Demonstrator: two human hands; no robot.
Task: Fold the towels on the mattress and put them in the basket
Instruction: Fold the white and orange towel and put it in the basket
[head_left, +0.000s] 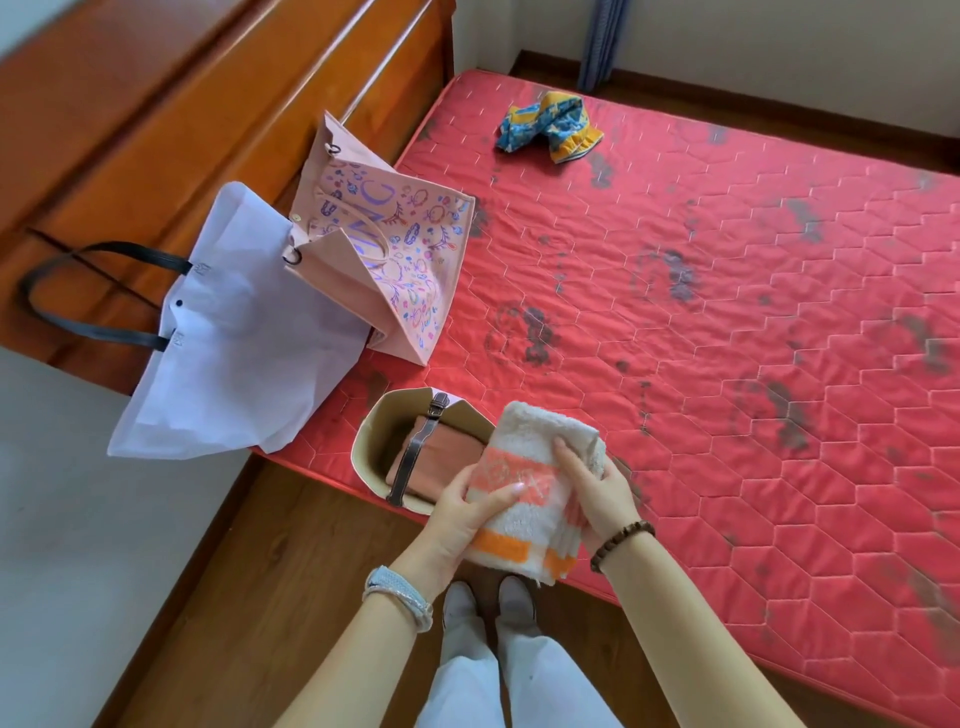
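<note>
Head view, stained red quilted mattress (727, 291), wooden bed frame (156, 130), wood floor (260, 597)

The light is soft, even and bright; shadows are faint. The wide lens bends the edges of the red quilted mattress (727, 322), and the polished orange-brown wooden headboard (130, 104) looks blurred.

Forearms bare; no sleeves in view. Wrist of left hand (467, 512): pale blue-grey woven band (399, 597), with a white beaded strand alongside it. Wrist of right hand (597, 493): bracelet (621, 545) of dark brown round beads. Pale, wide-legged trousers (524, 675). White shoes (514, 597) with rounded toes.
</note>
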